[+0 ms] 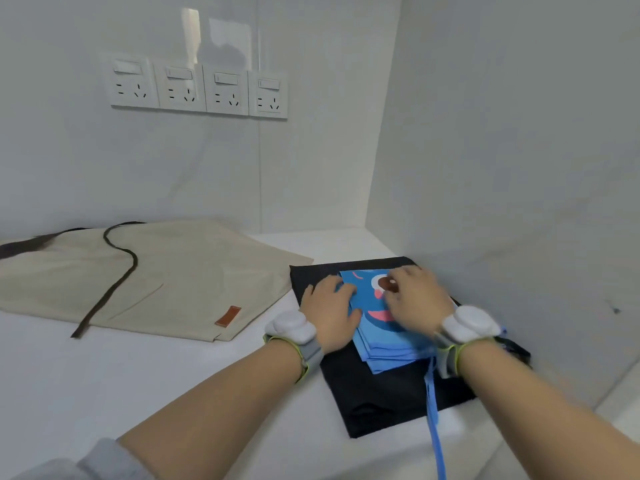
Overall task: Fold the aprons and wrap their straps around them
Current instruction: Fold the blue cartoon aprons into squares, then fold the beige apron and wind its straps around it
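Three aprons on the white table (104,375) right now, no containers in sight. The blue apron (388,337), folded into a thick stack of layers with a cartoon print on top, sits at about 5 o'clock in the view, lying on top of the black apron (381,396), which is folded flat into a rough square beneath it. Both hands are on the blue stack. The left hand (332,310) lies on its left edge, fingers spread and flat, thumb reaching onto the print — pressing rather than gripping. The right hand (415,299) is over the far right part of the stack, fingers bent down toward the print; whether they pinch the cloth or just press on it, I cannot tell. One blue strap (434,427) trails out from the near right corner of the stack, running across the black apron toward 6 o'clock and off the bottom of the view. Over at 9 o'clock, well apart from the hands, the beige apron (166,282) lies spread out — one dark strap (117,271) snakes across it, and a small brown label (228,316) sits near its front corner. Each wrist carries one white band device, two in all. Up at 11 o'clock on the wall: four wall sockets (199,88) in a row.
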{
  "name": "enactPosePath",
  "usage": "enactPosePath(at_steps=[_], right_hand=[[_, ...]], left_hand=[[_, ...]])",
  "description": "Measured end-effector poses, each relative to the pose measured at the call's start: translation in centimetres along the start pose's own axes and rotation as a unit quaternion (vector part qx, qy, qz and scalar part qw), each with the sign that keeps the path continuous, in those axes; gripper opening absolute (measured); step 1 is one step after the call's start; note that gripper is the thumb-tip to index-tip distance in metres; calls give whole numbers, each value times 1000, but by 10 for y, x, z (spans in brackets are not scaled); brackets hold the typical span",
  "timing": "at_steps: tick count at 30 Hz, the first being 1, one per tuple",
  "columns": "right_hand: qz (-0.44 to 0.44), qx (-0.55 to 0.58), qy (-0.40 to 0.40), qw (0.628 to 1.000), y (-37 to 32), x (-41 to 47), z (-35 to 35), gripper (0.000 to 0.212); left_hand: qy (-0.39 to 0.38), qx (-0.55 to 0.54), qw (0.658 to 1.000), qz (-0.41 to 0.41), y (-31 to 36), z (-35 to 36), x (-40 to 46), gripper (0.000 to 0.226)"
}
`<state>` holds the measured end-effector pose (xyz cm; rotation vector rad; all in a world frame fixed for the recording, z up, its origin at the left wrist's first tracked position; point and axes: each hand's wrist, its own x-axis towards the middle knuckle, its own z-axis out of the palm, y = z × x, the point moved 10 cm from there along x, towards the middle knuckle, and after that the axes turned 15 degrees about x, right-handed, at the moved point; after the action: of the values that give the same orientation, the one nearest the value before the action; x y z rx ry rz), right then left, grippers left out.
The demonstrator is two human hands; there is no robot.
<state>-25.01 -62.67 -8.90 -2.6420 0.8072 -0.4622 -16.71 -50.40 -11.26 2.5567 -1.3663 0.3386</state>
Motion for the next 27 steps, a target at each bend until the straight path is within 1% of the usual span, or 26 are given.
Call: enactPosePath(at_steps=[1,2,4,5,8,10,12,13,15,17,18,20,23,25,27], right_hand=[[-16,5,-7,1000,-7,-5,13,38],[-10,2,-28,1000,-9,-9,27,45],[29,-19,-86,996,0,-15,54,59],[37,-26,-100,994,4,-17,61,61],[34,-37,-109,993,7,-18,67,62],[36,-38,-113,992,8,-18,66,62],[41,-42,-113,992,9,-18,63,62],[40,-46,-105,993,8,-18,59,62],[16,-72,-70,995,-9,-16,49,60],[-40,-104,-42,993,-43,-16,44,57],[-70,-101,-40,992,-64,-18,46,57],[-131,-67,-61,987,-118,-23,64,58],[-199,9,-135,971,-191,-31,111,56],[-210,27,-181,961,-233,-34,145,56],[-178,28,-206,962,-264,-33,173,58]], left_hand=[[-11,19,1000,10,1,7,-2,46],[-23,31,999,14,1,15,-4,48],[-43,44,998,15,0,26,-8,51],[-48,52,997,16,0,29,-9,52],[-61,63,996,18,2,30,-11,53],[-69,51,996,20,4,26,-14,54],[-55,34,998,14,-8,13,-20,53],[-43,31,999,6,-22,5,-24,53],[-30,57,998,-19,-70,-13,-36,52],[-31,103,993,-58,-133,-29,-53,53],[-39,126,988,-84,-166,-35,-63,55],[-73,165,972,-153,-242,-47,-95,57],[-143,186,942,-241,-329,-50,-146,60],[-177,170,937,-248,-353,-46,-164,61],[-180,185,939,-226,-359,-46,-169,62]])
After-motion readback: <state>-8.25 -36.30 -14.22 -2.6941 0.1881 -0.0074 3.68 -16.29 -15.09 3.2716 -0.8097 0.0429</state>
